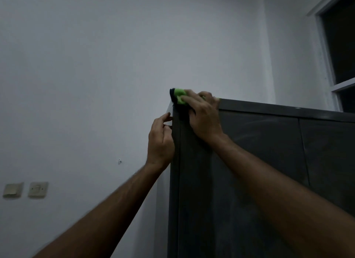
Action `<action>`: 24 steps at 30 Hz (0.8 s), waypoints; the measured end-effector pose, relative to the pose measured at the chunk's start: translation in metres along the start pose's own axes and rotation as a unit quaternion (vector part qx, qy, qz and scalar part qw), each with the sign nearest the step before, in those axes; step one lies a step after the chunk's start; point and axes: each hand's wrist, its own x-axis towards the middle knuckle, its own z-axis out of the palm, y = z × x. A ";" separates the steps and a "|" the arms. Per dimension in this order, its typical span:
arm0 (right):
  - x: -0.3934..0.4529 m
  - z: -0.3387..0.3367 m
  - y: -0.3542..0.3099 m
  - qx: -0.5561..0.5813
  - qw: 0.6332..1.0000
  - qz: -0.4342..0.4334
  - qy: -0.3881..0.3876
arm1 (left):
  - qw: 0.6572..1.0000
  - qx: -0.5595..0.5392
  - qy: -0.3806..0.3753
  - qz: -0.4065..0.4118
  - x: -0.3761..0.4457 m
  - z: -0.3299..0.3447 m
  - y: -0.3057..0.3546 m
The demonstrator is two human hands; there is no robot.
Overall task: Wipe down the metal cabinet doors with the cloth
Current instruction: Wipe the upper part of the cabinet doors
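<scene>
Head cam, looking up at the top left corner of a dark metal cabinet (249,161) standing against a pale wall (96,65). The right hand (203,113) presses a green cloth (179,96) with a dark edge onto that top corner, fingers spread fairly flat over it, so it's on the frame just above the left door (240,171). The left hand (161,140) is curled around the cabinet's left side edge, thumb and fingers gripping it. The doors look streaky. No brand, label or writing I can read anywhere. Two wall switches (25,189) sit low on the left, and a dark window (342,46) is at the upper right.
</scene>
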 end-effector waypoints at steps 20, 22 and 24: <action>-0.004 -0.011 0.035 0.010 0.999 -0.015 0.049 | 0.998 -0.041 0.008 -0.041 -0.007 0.008 0.009; 0.007 -0.007 0.026 0.015 0.997 0.019 0.073 | 0.999 -0.030 0.012 -0.043 -0.007 0.010 0.009; 0.001 0.000 0.017 0.035 0.997 -0.015 0.063 | 0.999 -0.019 0.016 -0.043 -0.006 0.011 0.008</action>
